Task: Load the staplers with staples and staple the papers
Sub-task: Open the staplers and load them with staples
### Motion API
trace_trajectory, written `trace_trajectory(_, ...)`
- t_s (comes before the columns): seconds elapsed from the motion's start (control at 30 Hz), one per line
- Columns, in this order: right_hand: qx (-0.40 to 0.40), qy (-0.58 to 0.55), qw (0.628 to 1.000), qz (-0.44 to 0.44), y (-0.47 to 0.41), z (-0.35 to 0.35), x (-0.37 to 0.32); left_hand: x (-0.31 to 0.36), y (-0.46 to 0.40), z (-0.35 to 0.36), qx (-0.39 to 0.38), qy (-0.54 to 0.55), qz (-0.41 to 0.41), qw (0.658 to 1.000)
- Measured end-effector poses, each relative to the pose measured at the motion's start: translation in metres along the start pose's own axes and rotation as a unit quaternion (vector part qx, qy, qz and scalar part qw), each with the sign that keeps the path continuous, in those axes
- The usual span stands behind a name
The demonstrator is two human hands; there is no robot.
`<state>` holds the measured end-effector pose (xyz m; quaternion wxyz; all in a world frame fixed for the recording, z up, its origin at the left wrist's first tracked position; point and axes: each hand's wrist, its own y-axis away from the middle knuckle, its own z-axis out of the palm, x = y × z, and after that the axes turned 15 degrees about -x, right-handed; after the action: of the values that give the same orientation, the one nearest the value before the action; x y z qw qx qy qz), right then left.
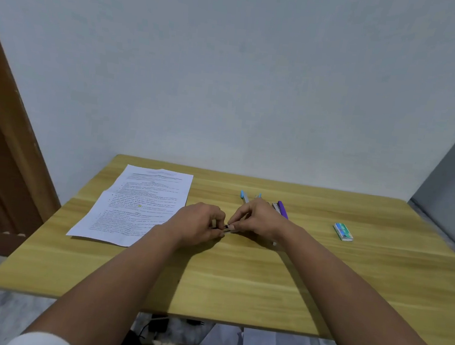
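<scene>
White sleeves [43, 341] nearest; both hands [226, 223] pinch a staple strip [227, 227] over wooden table [237, 280], grey wall [258, 77] behind.

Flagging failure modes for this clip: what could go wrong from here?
1. Both hands, left hand and right hand, pinch a small staple strip; it may snap or slip, though it is too small to see clearly.
2. The right forearm lies beside the purple stapler and blue stapler; pulling back could knock them.
3. The staple box lies far right, an awkward reach.

Print on papers [144, 205] unreadable
</scene>
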<state>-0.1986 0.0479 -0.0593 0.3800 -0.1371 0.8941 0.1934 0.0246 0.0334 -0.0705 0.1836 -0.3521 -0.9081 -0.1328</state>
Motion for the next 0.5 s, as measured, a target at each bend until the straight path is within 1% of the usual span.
trace_trajectory(0.07, 0.001, -0.01, 1.0, 0.002, 0.0, 0.0, -0.001, 0.001, 0.0, 0.0, 0.001, 0.0, 0.001, 1.0)
trace_trajectory(0.13, 0.009, 0.032, 0.999, 0.003, 0.001, 0.0, -0.001, 0.003, 0.001, 0.0, 0.002, -0.002, 0.002, 1.0)
trace_trajectory(0.2, 0.022, 0.123, 0.992, -0.006, 0.003, 0.002, -0.003, 0.003, 0.001, -0.001, 0.002, -0.004, 0.0, 1.0)
trace_trajectory(0.23, 0.024, 0.185, 0.982, -0.015, 0.005, 0.003, -0.004, 0.004, 0.002, -0.001, 0.001, -0.005, 0.001, 1.0)
trace_trajectory(0.3, 0.029, 0.302, 0.953, -0.028, 0.01, 0.009, -0.004, 0.005, 0.003, -0.002, 0.002, -0.009, 0.001, 1.0)
trace_trajectory(0.33, 0.04, 0.338, 0.94, -0.028, 0.014, 0.012, -0.004, 0.006, 0.004, -0.002, 0.003, -0.012, 0.001, 1.0)
trace_trajectory(0.43, 0.097, 0.352, 0.931, -0.021, 0.024, 0.018, -0.002, 0.008, 0.006, 0.0, -0.004, -0.027, 0.003, 1.0)
trace_trajectory(0.5, 0.112, 0.348, 0.931, -0.017, 0.027, 0.022, -0.002, 0.009, 0.008, 0.0, -0.038, -0.053, 0.009, 0.998)
